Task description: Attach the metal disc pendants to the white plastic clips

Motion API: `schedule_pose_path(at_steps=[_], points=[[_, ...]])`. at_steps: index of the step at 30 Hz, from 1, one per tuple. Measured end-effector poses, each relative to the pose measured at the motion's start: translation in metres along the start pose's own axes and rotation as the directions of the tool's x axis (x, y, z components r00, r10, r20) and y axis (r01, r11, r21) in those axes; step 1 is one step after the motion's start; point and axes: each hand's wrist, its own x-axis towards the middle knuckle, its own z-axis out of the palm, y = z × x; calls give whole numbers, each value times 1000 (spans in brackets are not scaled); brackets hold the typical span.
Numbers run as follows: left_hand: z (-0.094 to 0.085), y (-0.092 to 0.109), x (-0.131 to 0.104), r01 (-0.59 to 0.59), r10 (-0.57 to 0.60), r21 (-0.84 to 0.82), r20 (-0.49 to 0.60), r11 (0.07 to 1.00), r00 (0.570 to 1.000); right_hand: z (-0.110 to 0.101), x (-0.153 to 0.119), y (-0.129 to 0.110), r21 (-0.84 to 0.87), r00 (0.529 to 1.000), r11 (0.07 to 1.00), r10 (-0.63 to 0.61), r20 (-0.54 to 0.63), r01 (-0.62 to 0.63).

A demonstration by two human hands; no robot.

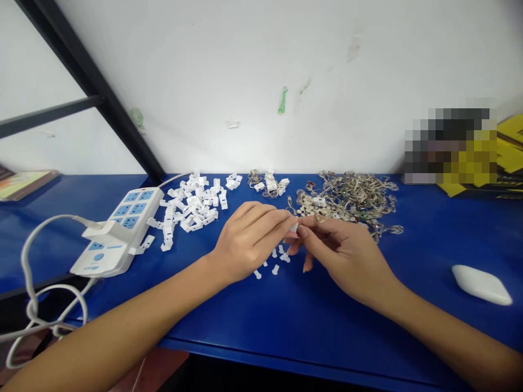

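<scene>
My left hand (254, 237) is closed on a small white plastic piece (294, 227), most of it hidden by the fingers. My right hand (341, 250) meets it there, its thumb and index finger pinched at the same piece. Just below the hands, several small white tabs (275, 269) lie on the blue table (261, 326). Behind my left hand spreads a pile of white plastic parts (196, 201). A heap of metal clips (355, 198) lies behind my right hand, with a smaller group of clips and white parts (272, 185) between the two piles.
On the left stands a white power strip (118, 234) with a plugged-in adapter and a looped white cable (28, 272). A white rounded object (482, 284) lies at the right. Yellow and black packaging (510, 136) is at the back right. A wall rises behind the table.
</scene>
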Motion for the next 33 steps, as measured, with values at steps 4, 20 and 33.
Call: schedule_pose_path(at_steps=[4,20,33], points=[[2,5,1,-25,25,21,-24,999,999,3,-2,2,-33,999,999,-28,-33,27],[0,17,9,531,-594,-581,98,617,798,6,4,1,330,986,936,75,149,-121],[4,14,9,567,-551,-669,734,-480,398,5,2,4,-35,966,985,175,192,-171]])
